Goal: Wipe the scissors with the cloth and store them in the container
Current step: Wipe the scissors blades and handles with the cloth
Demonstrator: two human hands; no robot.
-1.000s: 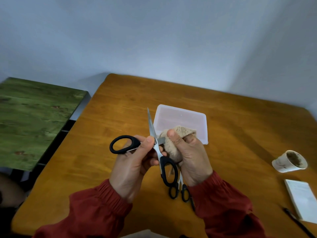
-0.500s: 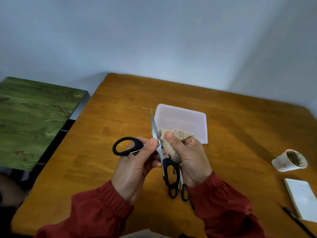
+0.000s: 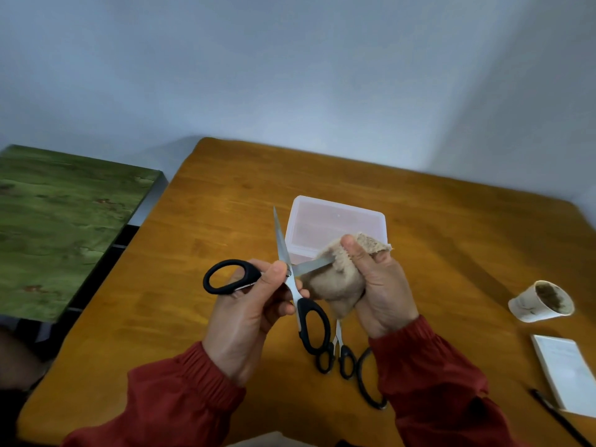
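My left hand (image 3: 248, 308) holds a pair of black-handled scissors (image 3: 290, 279) spread wide above the wooden table (image 3: 451, 240), thumb pressed by the pivot. One blade points up and away; the other runs right into a beige cloth (image 3: 335, 282). My right hand (image 3: 377, 285) grips that cloth, bunched around the blade's end. A clear plastic container (image 3: 335, 221) stands on the table just behind the hands. Beneath my right wrist lie more black-handled scissors (image 3: 342, 359), partly hidden.
A used paper cup (image 3: 541, 301) lies on its side at the right. Near the right edge are a white notepad (image 3: 564, 369) and a dark pen (image 3: 558, 414). A green-topped table (image 3: 58, 227) stands to the left, across a gap.
My right hand with the cloth has slid outward along the right-pointing blade, so more bare metal shows near the pivot. The left hand keeps its hold on the scissors.
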